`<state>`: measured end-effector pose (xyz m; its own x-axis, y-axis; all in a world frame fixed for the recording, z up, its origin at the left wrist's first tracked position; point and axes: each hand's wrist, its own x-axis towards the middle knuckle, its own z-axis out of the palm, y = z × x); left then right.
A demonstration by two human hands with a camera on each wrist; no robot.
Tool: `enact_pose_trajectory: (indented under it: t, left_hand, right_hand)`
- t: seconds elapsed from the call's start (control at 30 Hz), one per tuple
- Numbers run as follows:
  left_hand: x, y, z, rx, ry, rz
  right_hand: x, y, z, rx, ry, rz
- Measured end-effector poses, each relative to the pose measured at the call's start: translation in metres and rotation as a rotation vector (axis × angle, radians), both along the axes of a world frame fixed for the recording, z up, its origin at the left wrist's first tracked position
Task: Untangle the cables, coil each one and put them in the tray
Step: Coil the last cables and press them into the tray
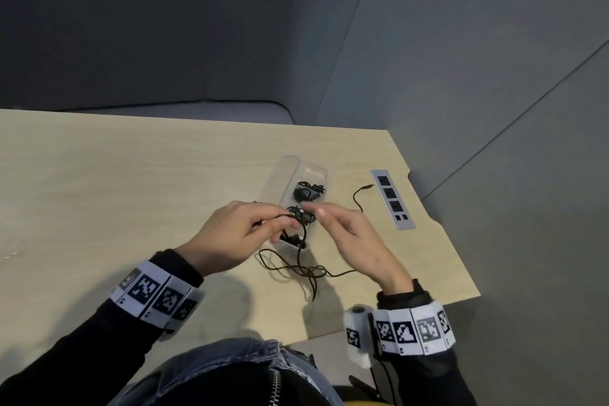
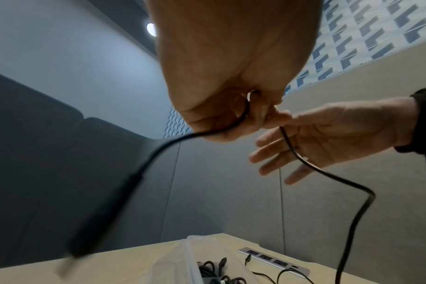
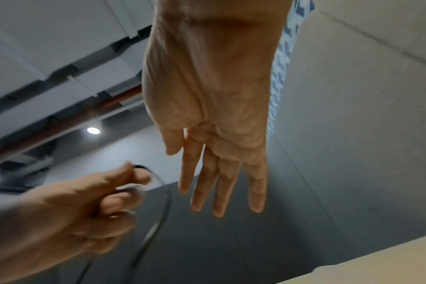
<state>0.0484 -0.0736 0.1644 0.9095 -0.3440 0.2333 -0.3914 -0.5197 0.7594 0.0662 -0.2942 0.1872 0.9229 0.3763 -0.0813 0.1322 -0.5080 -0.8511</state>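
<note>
Left hand (image 1: 230,234) raised over the counter (image 1: 131,181), fingers curled, pinching a black cable (image 1: 298,260). From the pinch the cable drops to the counter, loops loosely in front of the tray (image 1: 290,171), and runs off right; its plug end lies near the socket strip (image 1: 392,199). Right hand (image 1: 349,234) just beside the left, fingers straight and relaxed, holding nothing. Clear tray lies beyond the hands, coiled black cables (image 1: 306,193) inside it.
</note>
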Motion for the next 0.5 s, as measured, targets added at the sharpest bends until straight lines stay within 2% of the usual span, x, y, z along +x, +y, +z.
enact_pose_trajectory:
  t: [0.07, 0.13, 0.2, 0.33, 0.37, 0.5]
  left_hand:
    - [0.005, -0.002, 0.001, -0.037, 0.014, 0.044]
    - [0.01, -0.004, 0.001, -0.166, 0.057, 0.077]
    - [0.012, -0.003, 0.001, -0.202, 0.109, 0.051]
    - [0.014, -0.004, -0.003, 0.051, 0.065, -0.033]
    - [0.014, -0.006, -0.003, 0.059, 0.06, -0.04]
    - [0.02, -0.019, -0.001, -0.16, 0.201, -0.072]
  right_hand:
    - [-0.003, 0.01, -0.001, 0.046, 0.002, -0.007]
    - [-0.005, 0.013, 0.003, 0.089, -0.004, -0.034]
    - [-0.008, 0.011, 0.01, 0.125, -0.055, -0.074]
    - [-0.004, 0.001, 0.02, 0.272, -0.203, -0.339]
    - [-0.002, -0.002, 0.02, 0.294, -0.212, -0.392]
    - [0.0, -0.006, 0.016, 0.309, -0.284, -0.502]
